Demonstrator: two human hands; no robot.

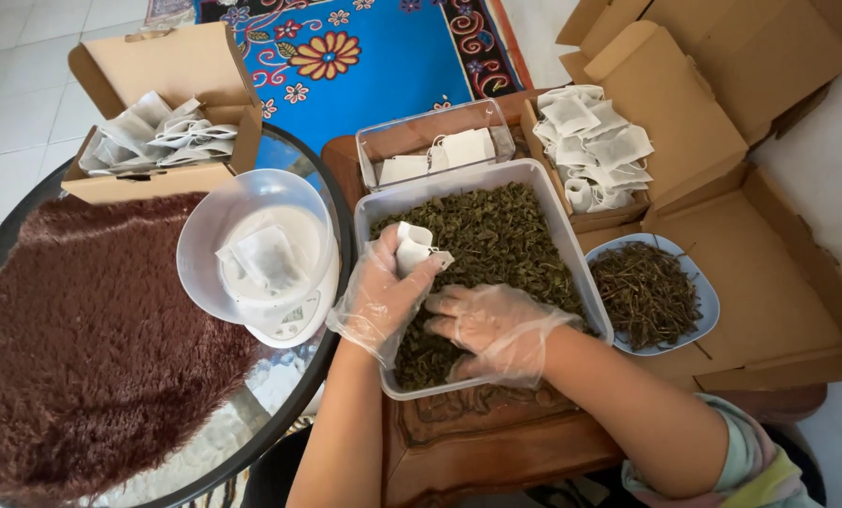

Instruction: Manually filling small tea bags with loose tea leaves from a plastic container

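Your gloved right hand (pixel 492 325) lies flat, fingers spread, scooping dried green leaves (pixel 496 249) in the clear rectangular plastic tub (pixel 571 254). At ten o'clock, your gloved left hand (pixel 379 287) pinches a small white paper filter bag (pixel 413 246) open above them: filling step; next likely needs a pinch of leaves into its mouth. Farther, at nine o'clock, a white kitchen scale (pixel 270 268).

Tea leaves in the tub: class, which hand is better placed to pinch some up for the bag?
Probably the right hand: it rests empty on the tea leaves, while the left hand holds the bag.
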